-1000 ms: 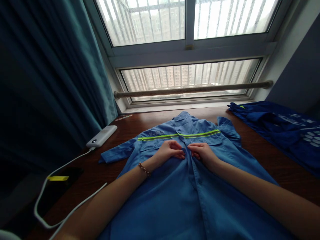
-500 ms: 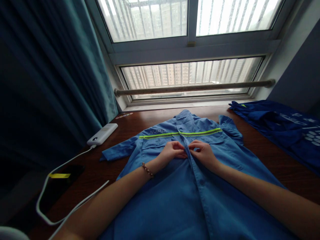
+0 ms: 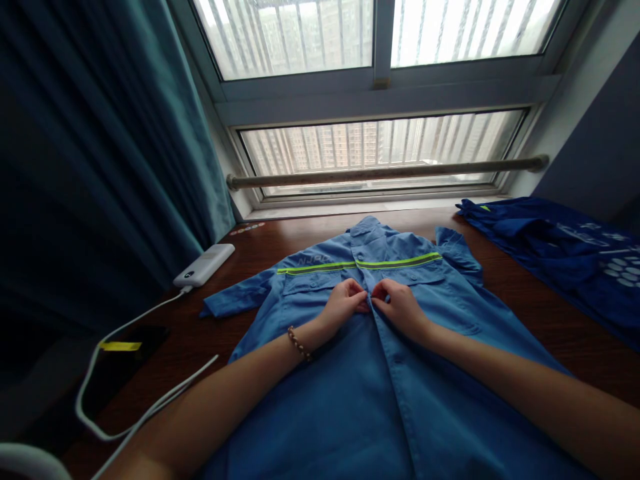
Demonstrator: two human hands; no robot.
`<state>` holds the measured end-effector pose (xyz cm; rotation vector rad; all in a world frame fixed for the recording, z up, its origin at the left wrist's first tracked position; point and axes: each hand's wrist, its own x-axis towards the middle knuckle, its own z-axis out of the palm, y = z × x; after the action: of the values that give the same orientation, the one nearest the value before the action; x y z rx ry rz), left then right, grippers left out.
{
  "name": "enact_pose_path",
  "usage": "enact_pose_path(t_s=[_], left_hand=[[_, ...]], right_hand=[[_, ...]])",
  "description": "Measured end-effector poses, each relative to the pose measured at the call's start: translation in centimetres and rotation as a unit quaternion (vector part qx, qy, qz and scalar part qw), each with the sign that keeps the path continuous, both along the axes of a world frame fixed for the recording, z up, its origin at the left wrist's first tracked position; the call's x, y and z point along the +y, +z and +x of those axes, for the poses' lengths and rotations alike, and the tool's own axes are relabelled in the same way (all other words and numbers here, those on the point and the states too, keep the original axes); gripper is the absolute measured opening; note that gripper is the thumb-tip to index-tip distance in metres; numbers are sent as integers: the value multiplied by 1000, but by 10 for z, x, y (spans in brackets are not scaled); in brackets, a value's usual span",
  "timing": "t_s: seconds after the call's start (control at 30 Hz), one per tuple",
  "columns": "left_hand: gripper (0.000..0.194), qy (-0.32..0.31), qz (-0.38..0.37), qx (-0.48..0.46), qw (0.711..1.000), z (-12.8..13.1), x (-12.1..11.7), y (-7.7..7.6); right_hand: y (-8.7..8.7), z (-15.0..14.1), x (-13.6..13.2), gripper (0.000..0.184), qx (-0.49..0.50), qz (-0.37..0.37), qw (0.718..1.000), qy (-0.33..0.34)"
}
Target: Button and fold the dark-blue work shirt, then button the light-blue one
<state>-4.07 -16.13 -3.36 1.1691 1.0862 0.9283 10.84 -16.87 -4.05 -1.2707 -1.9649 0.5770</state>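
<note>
A blue work shirt lies front up on the brown table, its collar toward the window and a yellow-green and grey stripe across the chest. My left hand pinches the shirt's front edge just below the stripe; a braided bracelet circles that wrist. Facing it, my right hand pinches the button placket from the other side. The fingertips of both hands nearly meet, and they hide whatever button is between them. Lower on the placket a button shows.
Left of the shirt sits a white power bank with a white cable looping toward me. A dark flat object with a yellow strip lies near it. Dark blue folded clothing rests at the right. Behind are a window rail and curtain.
My hands have drawn slightly closer together at the placket, the right one shifting a little left with its fingers more curled. The view has tilted slightly.
</note>
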Motion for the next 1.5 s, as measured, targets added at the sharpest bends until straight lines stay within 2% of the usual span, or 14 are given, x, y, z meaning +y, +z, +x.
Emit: enact_pose_path(t_s=[0.13,0.27,0.57,0.7,0.83,0.9,0.97,1.03,1.1,1.13,1.33,1.43,1.5], left_hand=[[28,-5,23,25,999,0,1,0],[28,4,38,7,999,1,1,-5],[34,-4,58,-8,998,-1,0,-8],[34,-8,79,9,997,-2,0,-8],[32,-17,98,25,995,-2,0,-8],[28,-22,120,42,992,-3,0,-10],[23,-27,151,68,986,-4,1,-13],[19,-31,184,101,977,-5,5,-16],[18,-37,210,126,969,-7,13,-19],[18,-41,220,134,966,-8,19,-19],[20,-74,233,141,959,-10,78,-12],[19,-45,205,140,968,-5,107,-7],[18,-13,195,141,970,-1,118,-5]], right_hand=[[1,-1,-3,3,-24,15,1000,1],[3,-1,-4,2,-15,24,1000,10],[-2,0,6,17,49,-37,998,-10],[0,2,18,23,61,-123,990,-3],[4,4,26,28,138,-293,946,15],[4,4,26,27,150,-318,936,24],[2,4,25,26,119,-252,960,20],[-2,5,26,26,64,-127,990,6],[-5,5,31,30,22,-33,999,0],[-6,6,37,32,5,-11,1000,1],[-2,6,91,25,-112,14,993,-30],[5,2,109,25,-116,14,991,-67],[10,-5,106,25,-118,16,988,-98]])
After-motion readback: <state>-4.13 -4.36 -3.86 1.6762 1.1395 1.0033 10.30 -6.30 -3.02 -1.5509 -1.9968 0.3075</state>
